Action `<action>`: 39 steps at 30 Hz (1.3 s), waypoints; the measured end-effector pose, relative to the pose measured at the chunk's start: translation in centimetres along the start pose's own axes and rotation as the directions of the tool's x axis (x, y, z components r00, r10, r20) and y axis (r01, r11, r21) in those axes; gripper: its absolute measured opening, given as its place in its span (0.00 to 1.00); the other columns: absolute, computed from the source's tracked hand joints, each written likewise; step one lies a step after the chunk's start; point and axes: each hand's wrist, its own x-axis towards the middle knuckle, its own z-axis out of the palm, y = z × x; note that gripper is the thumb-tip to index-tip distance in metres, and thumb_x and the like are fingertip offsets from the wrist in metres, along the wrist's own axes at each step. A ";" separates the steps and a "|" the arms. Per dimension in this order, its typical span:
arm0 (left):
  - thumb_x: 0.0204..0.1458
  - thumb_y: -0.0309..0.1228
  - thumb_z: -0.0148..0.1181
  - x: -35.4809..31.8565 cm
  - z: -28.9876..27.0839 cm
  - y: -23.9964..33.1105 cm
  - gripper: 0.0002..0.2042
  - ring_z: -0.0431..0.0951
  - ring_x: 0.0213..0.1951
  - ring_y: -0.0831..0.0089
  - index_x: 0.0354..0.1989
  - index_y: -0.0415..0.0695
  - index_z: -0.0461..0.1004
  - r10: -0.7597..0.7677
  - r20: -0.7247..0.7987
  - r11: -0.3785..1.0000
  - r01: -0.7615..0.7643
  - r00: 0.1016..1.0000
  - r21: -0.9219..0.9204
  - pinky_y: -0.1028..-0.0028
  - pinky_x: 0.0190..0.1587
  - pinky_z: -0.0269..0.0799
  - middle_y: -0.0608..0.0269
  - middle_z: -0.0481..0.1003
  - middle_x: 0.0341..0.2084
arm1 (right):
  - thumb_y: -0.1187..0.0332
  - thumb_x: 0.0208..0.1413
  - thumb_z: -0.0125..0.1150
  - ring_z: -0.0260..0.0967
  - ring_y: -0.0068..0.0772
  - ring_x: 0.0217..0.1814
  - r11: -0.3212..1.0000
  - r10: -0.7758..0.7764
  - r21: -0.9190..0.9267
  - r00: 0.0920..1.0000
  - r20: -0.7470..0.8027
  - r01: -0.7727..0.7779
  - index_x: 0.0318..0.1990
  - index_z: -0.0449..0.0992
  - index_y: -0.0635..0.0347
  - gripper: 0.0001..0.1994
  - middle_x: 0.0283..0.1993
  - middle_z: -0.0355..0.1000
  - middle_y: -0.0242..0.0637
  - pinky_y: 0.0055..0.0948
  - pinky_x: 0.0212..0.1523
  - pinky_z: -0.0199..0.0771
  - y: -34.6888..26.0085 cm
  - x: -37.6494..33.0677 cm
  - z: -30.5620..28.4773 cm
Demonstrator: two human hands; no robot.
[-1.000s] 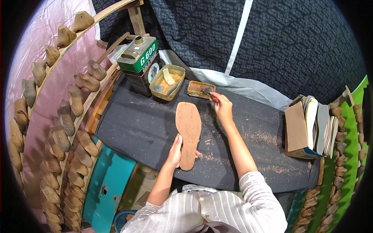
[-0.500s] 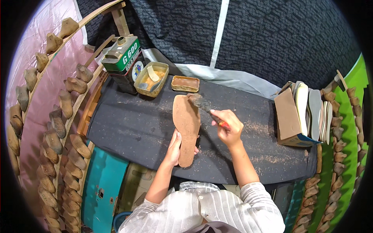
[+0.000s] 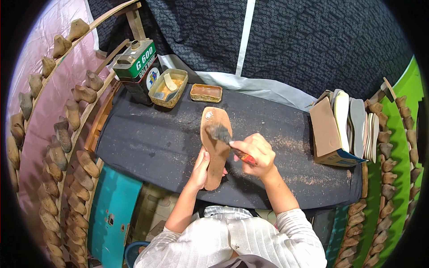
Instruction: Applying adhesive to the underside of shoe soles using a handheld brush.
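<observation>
Now brush (image 3: 220,133) lower on sole (image 3: 217,158) than before, shiny patch (image 3: 208,115) above.

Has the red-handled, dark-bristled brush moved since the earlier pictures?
Yes. Judged against the small, rectangular, brown-filled container, the brush has moved down the picture, now partly over the tan, sole-shaped sheet.

Gripping on both sides
My left hand (image 3: 199,172) clasps, thumb (image 3: 206,157) uppermost; my right hand (image 3: 258,155) curls closed (its back upward).

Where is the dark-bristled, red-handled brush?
Head view, just right of centre: the brush is in the right hand, bristles over the flat tan sole.
</observation>
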 end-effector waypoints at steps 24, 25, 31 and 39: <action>0.59 0.53 0.34 -1.6 -1.1 0.5 0.28 0.76 0.28 0.65 0.60 0.45 0.49 0.088 -0.135 0.996 -0.088 0.987 0.005 0.70 0.30 0.76 0.53 0.69 0.39 | 0.75 0.29 0.64 0.64 0.34 0.21 0.978 -0.130 0.173 0.988 0.079 0.115 0.37 0.75 0.64 0.19 0.22 0.67 0.35 0.30 0.25 0.62 -0.1 1.4 2.6; 0.59 0.53 0.35 -1.6 -1.3 0.4 0.28 0.76 0.28 0.65 0.60 0.45 0.49 0.086 -0.153 0.996 -0.086 0.985 0.004 0.70 0.31 0.76 0.53 0.69 0.39 | 0.75 0.29 0.64 0.64 0.34 0.21 0.977 -0.134 0.177 0.988 0.078 0.118 0.37 0.75 0.64 0.19 0.22 0.67 0.35 0.30 0.25 0.62 -0.1 1.5 2.6; 0.59 0.53 0.35 -1.9 -1.0 0.5 0.28 0.76 0.27 0.65 0.60 0.44 0.49 0.093 -0.106 0.996 -0.092 0.990 0.014 0.70 0.29 0.75 0.53 0.70 0.38 | 0.81 0.30 0.60 0.65 0.31 0.21 0.995 -0.031 0.087 0.989 -0.145 0.044 0.35 0.77 0.65 0.17 0.23 0.70 0.36 0.26 0.24 0.65 0.4 2.4 3.5; 0.59 0.52 0.35 -2.3 -1.2 0.0 0.28 0.76 0.27 0.66 0.60 0.44 0.50 0.084 -0.179 0.995 -0.092 0.980 -0.035 0.70 0.29 0.75 0.53 0.70 0.38 | 0.79 0.30 0.59 0.64 0.34 0.20 0.974 -0.107 0.201 0.994 -0.003 0.106 0.37 0.76 0.64 0.18 0.21 0.67 0.35 0.30 0.23 0.63 0.0 0.7 3.5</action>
